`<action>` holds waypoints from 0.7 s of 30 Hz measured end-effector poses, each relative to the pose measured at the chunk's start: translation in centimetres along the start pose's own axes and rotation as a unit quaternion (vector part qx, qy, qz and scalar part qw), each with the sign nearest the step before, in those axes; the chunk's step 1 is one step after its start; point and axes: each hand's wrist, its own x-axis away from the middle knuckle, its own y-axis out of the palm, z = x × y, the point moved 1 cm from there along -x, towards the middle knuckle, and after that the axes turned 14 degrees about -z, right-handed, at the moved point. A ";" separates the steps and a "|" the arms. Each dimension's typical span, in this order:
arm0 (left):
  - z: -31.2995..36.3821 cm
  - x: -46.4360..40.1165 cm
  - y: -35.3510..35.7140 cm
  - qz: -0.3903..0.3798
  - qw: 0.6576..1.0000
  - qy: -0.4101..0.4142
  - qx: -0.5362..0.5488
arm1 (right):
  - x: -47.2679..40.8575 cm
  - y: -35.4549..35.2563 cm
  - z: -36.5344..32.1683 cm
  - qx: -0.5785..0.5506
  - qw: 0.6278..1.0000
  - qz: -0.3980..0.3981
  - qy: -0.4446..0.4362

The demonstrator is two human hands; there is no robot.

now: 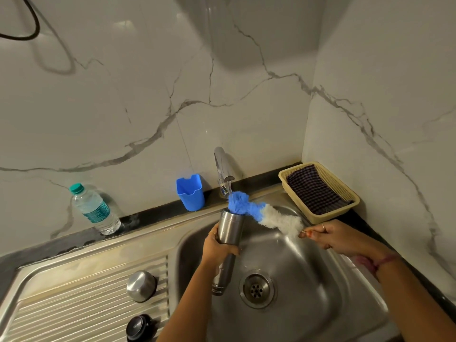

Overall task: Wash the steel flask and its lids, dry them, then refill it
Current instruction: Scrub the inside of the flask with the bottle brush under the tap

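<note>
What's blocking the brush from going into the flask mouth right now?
Nothing visible. The left hand holds the steel flask over the sink, mouth open under the tap. The brush, held by the right hand, has its blue tip at the rim.

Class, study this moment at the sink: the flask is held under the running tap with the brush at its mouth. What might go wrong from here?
1. The left hand grips the wet steel flask alone; it could slip into the sink.
2. The bottle brush is bent at the flask's mouth; pushed by the right hand, it may spray water.
3. The steel lid and black lid sit on the ribbed drainboard and could be knocked.
</note>
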 end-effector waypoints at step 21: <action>1.6 -0.3 1.1 -0.058 0.961 0.002 0.270 | -0.7 6.7 2.1 -0.132 0.986 0.081 -0.067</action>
